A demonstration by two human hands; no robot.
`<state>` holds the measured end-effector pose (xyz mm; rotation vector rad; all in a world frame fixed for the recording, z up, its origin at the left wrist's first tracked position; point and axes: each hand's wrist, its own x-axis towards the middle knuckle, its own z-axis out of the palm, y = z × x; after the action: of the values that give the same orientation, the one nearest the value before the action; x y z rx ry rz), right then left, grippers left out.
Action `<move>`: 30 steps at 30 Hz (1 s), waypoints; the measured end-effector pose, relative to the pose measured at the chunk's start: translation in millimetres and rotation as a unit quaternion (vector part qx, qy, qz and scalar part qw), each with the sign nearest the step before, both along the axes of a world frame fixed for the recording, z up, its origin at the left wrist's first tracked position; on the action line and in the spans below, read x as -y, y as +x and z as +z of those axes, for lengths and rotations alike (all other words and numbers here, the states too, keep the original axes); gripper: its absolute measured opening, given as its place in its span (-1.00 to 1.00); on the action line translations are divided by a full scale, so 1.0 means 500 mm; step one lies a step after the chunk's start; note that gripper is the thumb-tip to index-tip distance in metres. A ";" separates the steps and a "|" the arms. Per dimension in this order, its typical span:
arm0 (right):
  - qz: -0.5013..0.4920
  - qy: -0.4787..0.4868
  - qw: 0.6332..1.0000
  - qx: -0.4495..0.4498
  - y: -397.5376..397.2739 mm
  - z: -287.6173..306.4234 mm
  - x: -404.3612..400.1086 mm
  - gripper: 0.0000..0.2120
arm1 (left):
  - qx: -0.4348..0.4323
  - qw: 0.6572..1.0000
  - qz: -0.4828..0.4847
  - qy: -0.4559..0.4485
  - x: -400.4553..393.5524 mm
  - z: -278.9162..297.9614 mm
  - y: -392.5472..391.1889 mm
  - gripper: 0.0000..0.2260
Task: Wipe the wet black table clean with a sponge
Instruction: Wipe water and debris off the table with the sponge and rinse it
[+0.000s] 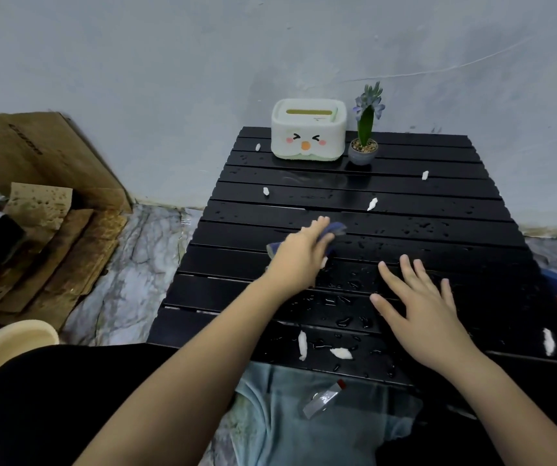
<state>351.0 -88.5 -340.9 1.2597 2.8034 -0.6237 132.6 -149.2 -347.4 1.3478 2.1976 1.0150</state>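
The grey wall (169,62) fills the back of the room, with flattened cardboard (45,183) leaning against it at the left on a marbled floor (129,264). Pushed up to the wall is the black slatted tabletop (438,230), wet all over, with beads and small puddles of water thickest on the near slats. At the far edge a white tissue box (308,134) with a cartoon face stands just beside a small potted plant (364,142) with a bluish flower. A cream bowl (8,348) sits low at the left, beside the person's dark-clad knee.

The left hand (299,255) reaches out over the middle of the tabletop, pressing a blue sponge (332,228) flat against the slats; its grip is closed over the sponge, whose far end pokes out past the fingers. The right hand (421,314) lies nearer, palm down, fingers spread wide and holding nothing, resting on or just above the wet slats; I cannot tell which.

Small white scraps (302,344) are scattered across the tabletop, two near the front edge, one at the right edge, and several further back around the sponge and tissue box.
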 end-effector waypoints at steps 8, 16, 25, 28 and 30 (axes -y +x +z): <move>0.012 -0.006 1.000 -0.018 0.009 -0.005 -0.007 -0.41 | -0.176 0.975 0.067 -0.115 0.120 0.022 -0.191 -0.45; 0.008 0.000 1.000 -0.005 0.003 -0.006 -0.006 -0.41 | -0.217 0.972 0.048 -0.075 0.116 -0.029 -0.131 -0.58; -0.019 0.026 0.999 -0.013 -0.007 0.011 -0.051 -0.35 | -0.016 0.975 0.170 0.144 0.089 -0.002 -0.249 -0.63; -0.030 0.024 0.999 0.005 -0.011 0.011 -0.075 -0.31 | -0.171 0.958 0.229 -0.032 0.067 -0.030 -0.305 -0.67; -0.031 0.017 0.999 0.007 -0.013 0.009 -0.082 -0.31 | -0.241 0.935 0.230 -0.122 0.046 -0.057 -0.306 -0.61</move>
<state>344.3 -47.7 -336.2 1.3570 2.7851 -0.5711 -20.5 -172.3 -375.7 1.0703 2.9888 0.5457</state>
